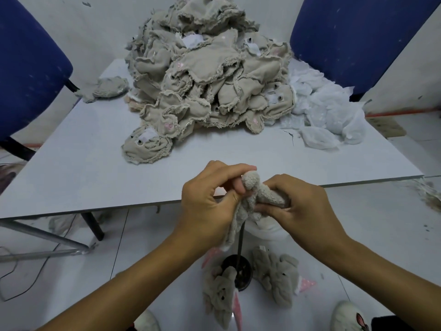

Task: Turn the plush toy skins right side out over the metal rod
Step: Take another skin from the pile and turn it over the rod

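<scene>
Nearest, on the floor: two finished plush skins, fuzzy side out, one [220, 295] lying left of the rod's dark round base [238, 273], the other [276, 278] to its right, pink ear linings showing; slippered feet at the bottom edge. Above them, the metal rod [239, 242] rising thin and dark from the base into the skin in hand [253, 199]; fuzzy tip already pushed up and out at the top, the rest bunched and hanging down around the rod. Left hand [207, 201] with fingers curled, pinching the skin just below the fuzzy tip; right hand [300, 206] with fingers clamped on the fuzzy part from the other side. Step in hand, by judgement: midway through one turning, the tip out and the body not yet rolled down. Next move likely calling for a steady downward pull of the bunched cloth along the rod, both grips kept even so the seam does not snag. Beyond the hands, the pale grey surface [83, 163]; on it a large heap of inside-out skins [202, 80], beige with frayed seams, one stray skin [148, 146] at its near foot and another [107, 88] off to the left; crumpled white plastic bags [329, 111] to the right. Farthest, two blue chair backs [26, 68] [353, 37] either side; pale tiled floor; loose cable at lower left.
</scene>
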Tool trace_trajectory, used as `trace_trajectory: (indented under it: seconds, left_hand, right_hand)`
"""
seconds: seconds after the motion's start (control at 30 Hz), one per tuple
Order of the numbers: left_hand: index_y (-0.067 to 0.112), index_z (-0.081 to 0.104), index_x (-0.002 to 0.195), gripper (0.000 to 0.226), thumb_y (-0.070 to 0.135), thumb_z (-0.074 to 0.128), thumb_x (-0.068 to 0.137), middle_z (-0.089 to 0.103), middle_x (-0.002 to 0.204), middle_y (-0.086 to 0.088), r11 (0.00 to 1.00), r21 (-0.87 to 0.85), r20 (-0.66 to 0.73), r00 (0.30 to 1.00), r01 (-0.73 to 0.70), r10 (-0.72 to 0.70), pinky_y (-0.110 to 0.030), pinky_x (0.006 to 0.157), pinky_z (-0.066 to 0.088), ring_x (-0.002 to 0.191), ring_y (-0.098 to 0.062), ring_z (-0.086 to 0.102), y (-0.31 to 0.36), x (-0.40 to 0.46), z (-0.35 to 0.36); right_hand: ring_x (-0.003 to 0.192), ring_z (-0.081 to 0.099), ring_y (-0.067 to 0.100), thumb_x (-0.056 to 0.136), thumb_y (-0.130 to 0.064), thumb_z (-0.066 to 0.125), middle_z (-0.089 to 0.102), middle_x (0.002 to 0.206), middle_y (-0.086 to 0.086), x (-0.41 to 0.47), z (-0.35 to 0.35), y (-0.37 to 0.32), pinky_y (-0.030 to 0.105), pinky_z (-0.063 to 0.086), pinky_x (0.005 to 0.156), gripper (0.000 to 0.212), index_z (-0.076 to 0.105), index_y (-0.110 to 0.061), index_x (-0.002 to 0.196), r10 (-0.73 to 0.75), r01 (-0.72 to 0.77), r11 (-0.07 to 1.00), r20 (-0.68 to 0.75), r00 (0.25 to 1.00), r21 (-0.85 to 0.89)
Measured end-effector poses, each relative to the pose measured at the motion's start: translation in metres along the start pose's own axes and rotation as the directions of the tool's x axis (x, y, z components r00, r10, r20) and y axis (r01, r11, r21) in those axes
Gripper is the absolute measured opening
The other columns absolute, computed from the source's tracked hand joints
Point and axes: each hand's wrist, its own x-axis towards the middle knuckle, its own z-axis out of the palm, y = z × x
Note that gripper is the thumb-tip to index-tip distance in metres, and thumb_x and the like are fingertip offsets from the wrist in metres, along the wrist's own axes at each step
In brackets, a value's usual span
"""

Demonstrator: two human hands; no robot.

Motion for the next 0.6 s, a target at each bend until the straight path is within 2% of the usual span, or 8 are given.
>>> trace_trajectory:
  seconds: [0.07,0.13,0.2,0.3,0.37,0.43,0.5,0.6]
  left_hand:
    - [0.018,0.07,0.102,0.031,0.0,0.075,0.078,0.058,0.094,0.0,0.996,-0.036,0.06,0.995,0.077,-0.075,-0.036,0.078,0.055,0.087,-0.016,0.06,0.002,0.003,0.0]
    - [0.018,0.07,0.098,0.021,0.012,0.076,0.078,0.057,0.103,-0.005,0.968,-0.14,0.159,0.97,0.207,-0.185,-0.03,0.083,0.053,0.096,-0.013,0.062,0.004,0.008,0.0]
    - [0.01,0.072,0.092,0.013,0.015,0.076,0.081,0.065,0.098,-0.006,0.918,-0.283,0.205,0.952,0.278,-0.226,-0.024,0.08,0.052,0.09,-0.009,0.064,0.007,0.01,0.001]
    - [0.008,0.076,0.084,0.009,0.002,0.075,0.077,0.07,0.084,-0.003,0.926,-0.35,0.094,0.989,0.144,-0.118,-0.024,0.075,0.053,0.083,-0.013,0.066,0.007,0.013,0.002]
    - [0.009,0.077,0.086,0.023,-0.01,0.073,0.073,0.072,0.086,-0.005,0.937,-0.333,0.104,0.992,0.108,-0.077,-0.024,0.076,0.055,0.083,-0.013,0.068,0.002,0.014,0.0]
    - [0.009,0.078,0.087,0.03,-0.016,0.073,0.072,0.076,0.088,-0.001,0.906,-0.362,0.138,0.974,0.219,-0.18,-0.024,0.079,0.056,0.086,-0.013,0.07,-0.002,0.012,0.0]
    - [0.012,0.076,0.095,0.034,-0.011,0.074,0.07,0.077,0.092,-0.003,0.856,-0.381,0.17,0.936,0.35,-0.307,-0.027,0.081,0.058,0.087,-0.015,0.072,-0.006,0.007,0.003]
    - [0.013,0.075,0.095,0.028,-0.001,0.077,0.071,0.077,0.092,-0.003,0.861,-0.311,0.289,0.903,0.401,-0.317,-0.027,0.078,0.059,0.086,-0.014,0.072,-0.011,0.006,-0.001]
  right_hand:
    - [0.069,0.053,0.011,0.076,-0.021,0.084,0.062,0.076,-0.007,-0.002,0.001,0.0,0.019,0.039,0.062,0.02,0.068,-0.014,0.087,-0.018,0.018,1.0,-0.03,0.999,-0.005]
    - [0.07,0.056,0.011,0.077,-0.018,0.084,0.064,0.079,-0.005,-0.004,0.002,-0.001,0.023,0.043,0.062,0.019,0.07,-0.014,0.089,-0.038,0.038,0.999,-0.059,0.998,-0.011]
    - [0.073,0.058,0.011,0.075,-0.012,0.085,0.066,0.082,-0.004,-0.005,0.001,-0.002,0.024,0.045,0.064,0.022,0.07,-0.013,0.092,-0.063,0.06,0.998,-0.116,0.991,-0.025]
    - [0.077,0.062,0.011,0.075,-0.011,0.086,0.067,0.085,-0.006,-0.005,-0.002,-0.004,0.023,0.048,0.067,0.027,0.069,-0.014,0.095,-0.027,0.037,0.998,-0.174,0.984,0.058]
    - [0.074,0.062,0.008,0.074,-0.018,0.086,0.066,0.079,-0.012,-0.004,-0.002,-0.004,0.02,0.046,0.064,0.025,0.068,-0.019,0.091,0.042,-0.031,0.992,-0.093,0.995,0.124]
    - [0.067,0.057,0.002,0.072,-0.025,0.087,0.06,0.067,-0.016,-0.003,0.001,-0.002,0.012,0.038,0.059,0.024,0.066,-0.022,0.084,0.107,-0.108,0.992,0.019,0.994,0.065]
    - [0.067,0.055,-0.002,0.07,-0.027,0.088,0.058,0.062,-0.016,-0.002,0.003,0.001,0.01,0.036,0.057,0.025,0.065,-0.023,0.08,0.157,-0.158,0.987,0.114,0.981,0.007]
    - [0.071,0.059,0.0,0.068,-0.024,0.089,0.065,0.07,-0.013,0.001,0.0,0.003,0.01,0.039,0.06,0.025,0.068,-0.026,0.082,0.197,-0.213,0.971,0.141,0.97,0.108]
